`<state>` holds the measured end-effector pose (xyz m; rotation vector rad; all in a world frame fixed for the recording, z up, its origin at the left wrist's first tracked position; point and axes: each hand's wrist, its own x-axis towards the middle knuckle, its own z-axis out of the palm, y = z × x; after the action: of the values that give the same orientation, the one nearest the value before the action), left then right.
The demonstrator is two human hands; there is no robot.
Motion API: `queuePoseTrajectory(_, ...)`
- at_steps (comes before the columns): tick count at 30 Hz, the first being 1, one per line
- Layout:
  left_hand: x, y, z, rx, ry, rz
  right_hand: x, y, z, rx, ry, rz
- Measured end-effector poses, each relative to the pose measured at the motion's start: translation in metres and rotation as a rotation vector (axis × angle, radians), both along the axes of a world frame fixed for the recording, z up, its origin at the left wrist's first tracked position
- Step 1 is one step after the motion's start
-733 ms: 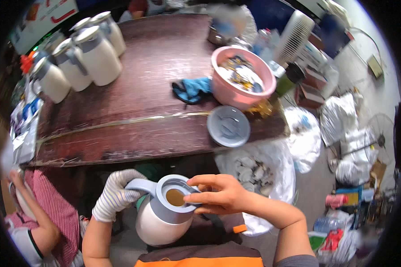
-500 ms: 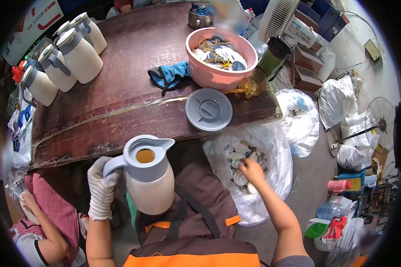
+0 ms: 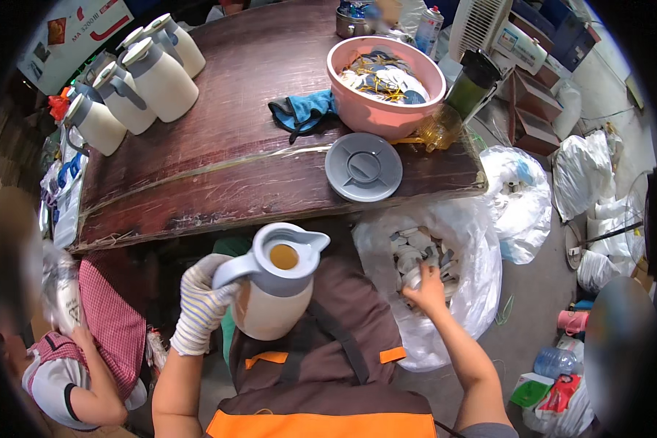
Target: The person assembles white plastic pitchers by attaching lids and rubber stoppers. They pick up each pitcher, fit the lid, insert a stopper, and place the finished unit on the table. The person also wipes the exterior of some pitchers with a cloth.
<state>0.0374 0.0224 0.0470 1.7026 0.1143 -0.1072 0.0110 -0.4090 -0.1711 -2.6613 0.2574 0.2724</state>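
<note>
My left hand (image 3: 202,305), in a striped knitted glove, grips the handle of a cream vacuum jug (image 3: 271,308). The jug has a grey collar and spout, stands upright above my lap, and its lidless mouth shows an amber inside. My bare right hand (image 3: 429,293) reaches into a clear plastic bag (image 3: 482,292) of loose white and grey plastic pieces (image 3: 449,255). Its fingers close on a small white part (image 3: 414,277), whose exact kind I cannot make out. A grey round lid (image 3: 363,168) lies flat near the table edge, beyond the bag.
On the dark table (image 3: 219,139) stand several cream jugs (image 3: 160,84), a blue cloth (image 3: 305,111) and a pink basin (image 3: 383,117) filled with discs. Another plastic bag (image 3: 522,219) sits to the right. At lower left another person's arm (image 3: 98,379) is close by.
The whole view has shifted, with the table scene now further right. My right hand has gone from hovering over the pieces to closing on a white one. My left hand still holds the jug.
</note>
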Motion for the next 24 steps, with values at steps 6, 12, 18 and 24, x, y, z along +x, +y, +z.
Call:
queuePoseTrajectory(6, -0.026, -0.040, 0.004, 0.048, -0.025, -0.156, 0.020, 0.117, 0.186, 1.431, -0.377, -0.001)
queuePoseTrajectory(12, -0.040, -0.030, 0.015, 0.327, -0.090, -0.233, 0.021, 0.135, 0.191, 0.934, -0.346, 0.497)
queuePoseTrajectory(18, -0.044, -0.026, 0.009, 0.501, -0.257, -0.324, 0.041, 0.170, 0.248, 0.558, -0.126, 0.662)
queuePoseTrajectory(24, -0.039, -0.007, 0.005, 0.410, -0.191, -0.341, 0.046, 0.187, 0.234, 0.413, -0.382, 0.882)
